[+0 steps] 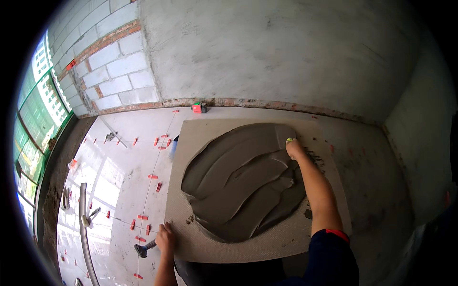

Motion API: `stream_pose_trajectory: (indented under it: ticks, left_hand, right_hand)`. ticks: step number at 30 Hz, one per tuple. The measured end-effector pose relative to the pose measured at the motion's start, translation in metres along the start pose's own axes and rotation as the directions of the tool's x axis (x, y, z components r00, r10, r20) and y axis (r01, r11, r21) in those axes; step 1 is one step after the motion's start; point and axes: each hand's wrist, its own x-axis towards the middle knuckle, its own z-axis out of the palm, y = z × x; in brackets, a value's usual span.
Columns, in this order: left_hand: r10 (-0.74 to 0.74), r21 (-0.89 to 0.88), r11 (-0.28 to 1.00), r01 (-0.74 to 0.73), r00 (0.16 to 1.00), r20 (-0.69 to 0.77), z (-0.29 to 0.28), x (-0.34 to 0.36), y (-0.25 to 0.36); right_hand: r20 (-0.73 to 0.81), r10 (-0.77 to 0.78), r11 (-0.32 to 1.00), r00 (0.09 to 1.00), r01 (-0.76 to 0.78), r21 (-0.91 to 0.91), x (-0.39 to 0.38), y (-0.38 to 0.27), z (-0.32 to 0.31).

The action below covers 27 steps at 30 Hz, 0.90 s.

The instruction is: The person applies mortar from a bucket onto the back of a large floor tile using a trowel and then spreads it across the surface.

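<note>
A large tile (210,252) lies with its textured, beige-grey back facing up. Wet dark-grey mortar (238,186) covers its middle in a thick, ridged, roughly round layer. At the far right part of the mortar, my right hand (294,148) is closed around the yellow-green handle of a trowel (289,140); the blade is hard to tell from the mortar. My left hand (165,237) has its fingers curled at the tile's near left edge. Right beside that hand, a mallet-like tool (143,249) with a dark head shows over the floor, its handle end partly hidden.
Glossy laid floor tiles (143,181) stretch left, with red levelling wedges (152,177) along the joints. A red-and-green laser level (199,108) stands by the far wall (286,57). A long metal straightedge (84,229) and a hammer (89,218) lie at left. Green netting (36,128) hangs beyond.
</note>
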Motion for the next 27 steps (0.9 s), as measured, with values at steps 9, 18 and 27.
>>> stream_pose_trajectory:
  ticks: [9, 18, 27]
  left_hand:
    - [-0.04, -0.015, 0.999, 0.04, 0.999, -0.018, -0.013, -0.007, -0.014]
    - [0.202, 0.128, 0.971, -0.202, 0.979, 0.017, 0.073, 0.03, -0.113]
    - [0.073, 0.237, 0.966, -0.1, 0.99, 0.12, 0.064, 0.023, -0.08]
  right_hand:
    - [0.162, -0.574, 0.808, 0.803, 0.587, -0.046, -0.132, 0.038, -0.031]
    - [0.089, -0.041, 0.988, 0.995, 0.027, 0.152, 0.035, 0.091, -0.06]
    - [0.143, -0.237, 0.955, 0.961, 0.257, -0.145, -0.038, 0.113, -0.092]
